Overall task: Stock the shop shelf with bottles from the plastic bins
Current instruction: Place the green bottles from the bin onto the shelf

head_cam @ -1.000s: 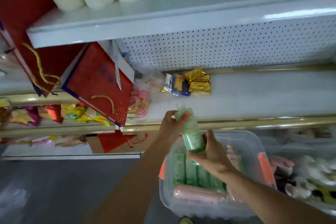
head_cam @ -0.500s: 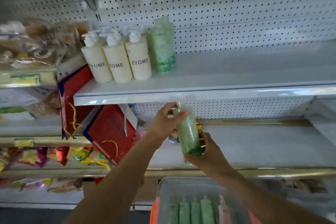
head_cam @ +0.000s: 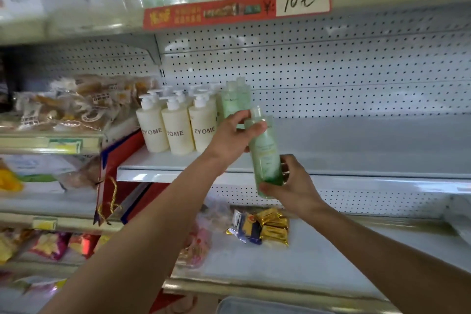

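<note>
Nearest, bottom edge: rim of clear plastic bin [head_cam: 254, 306]. Both hands clamp one tall translucent green bottle [head_cam: 265, 155], upright w/ slight tilt, in air just in front of white metal shelf [head_cam: 356, 158]. Right hand [head_cam: 293, 186] wraps the base, left hand [head_cam: 229, 135] pinches near the cap. Behind: two matching green bottles [head_cam: 233, 102] beside cream pump bottles [head_cam: 175, 132]. Best approach imo: lift base over shelf lip, set down right of the green pair, label facing front.

White pegboard back wall [head_cam: 356, 71]

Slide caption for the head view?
Both hands lift a green bottle toward the white shelf beside cream pump bottles.
</note>
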`<state>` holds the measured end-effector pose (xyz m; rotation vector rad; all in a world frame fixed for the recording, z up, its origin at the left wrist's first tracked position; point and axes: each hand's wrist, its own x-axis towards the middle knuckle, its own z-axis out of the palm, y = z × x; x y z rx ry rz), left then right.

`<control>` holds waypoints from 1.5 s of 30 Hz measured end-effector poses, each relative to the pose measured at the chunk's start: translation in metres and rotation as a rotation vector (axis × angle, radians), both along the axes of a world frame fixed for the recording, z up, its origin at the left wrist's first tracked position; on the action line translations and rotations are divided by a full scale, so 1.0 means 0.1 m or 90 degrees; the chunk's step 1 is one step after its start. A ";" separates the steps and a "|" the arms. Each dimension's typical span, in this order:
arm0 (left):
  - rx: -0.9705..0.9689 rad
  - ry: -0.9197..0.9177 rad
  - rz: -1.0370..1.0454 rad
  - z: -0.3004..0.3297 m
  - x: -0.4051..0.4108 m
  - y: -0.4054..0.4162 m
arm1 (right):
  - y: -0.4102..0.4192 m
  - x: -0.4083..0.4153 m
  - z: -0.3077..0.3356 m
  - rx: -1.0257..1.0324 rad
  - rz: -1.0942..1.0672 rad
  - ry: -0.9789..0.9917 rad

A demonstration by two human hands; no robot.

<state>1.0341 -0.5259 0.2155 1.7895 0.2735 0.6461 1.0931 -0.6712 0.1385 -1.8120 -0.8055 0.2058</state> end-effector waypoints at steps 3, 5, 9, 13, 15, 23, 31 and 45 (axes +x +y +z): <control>0.014 -0.023 0.002 0.17 0.12 0.06 | 0.14 0.17 0.14 0.001 -0.012 -0.018; 0.040 -0.023 0.015 0.23 0.22 0.11 | 0.23 0.29 0.19 -0.007 -0.024 -0.029; 0.067 -0.019 0.015 0.27 0.41 0.22 | 0.39 0.50 0.18 -0.029 -0.043 -0.051; 0.110 -0.007 0.027 0.25 0.54 0.35 | 0.55 0.67 0.14 -0.047 -0.051 -0.050; 0.121 0.001 0.030 0.22 0.58 0.42 | 0.62 0.72 0.11 -0.058 -0.053 -0.051; 0.219 0.028 0.060 0.21 0.60 0.65 | 0.96 0.76 0.07 -0.063 -0.014 -0.070; 0.317 0.029 0.121 0.31 0.45 0.90 | 1.31 0.68 0.06 -0.077 -0.010 -0.083; 0.349 0.080 0.162 0.33 0.36 1.12 | 1.59 0.58 0.08 -0.101 -0.014 -0.099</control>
